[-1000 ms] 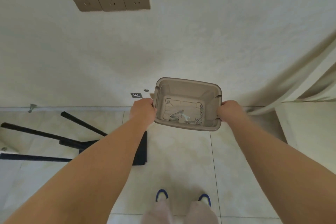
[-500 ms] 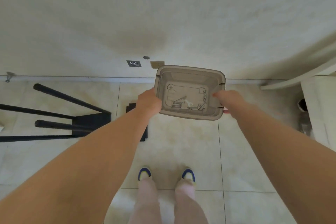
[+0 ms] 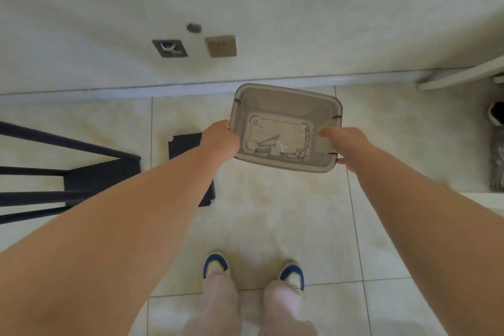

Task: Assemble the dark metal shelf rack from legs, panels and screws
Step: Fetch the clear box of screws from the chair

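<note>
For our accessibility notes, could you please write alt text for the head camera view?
A person's left hand and right hand hold a tan plastic bin by its sides above a tiled floor; loose screws and a small wrench lie inside. A partly built dark metal rack lies to the left.

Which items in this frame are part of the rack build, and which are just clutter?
Part of the job:
- bin, held by left hand and right hand
- screws and small wrench inside it
- dark rack legs on the floor
- dark panel on the floor

Just lying about:
- wall socket
- wall plate
- shoes
</note>
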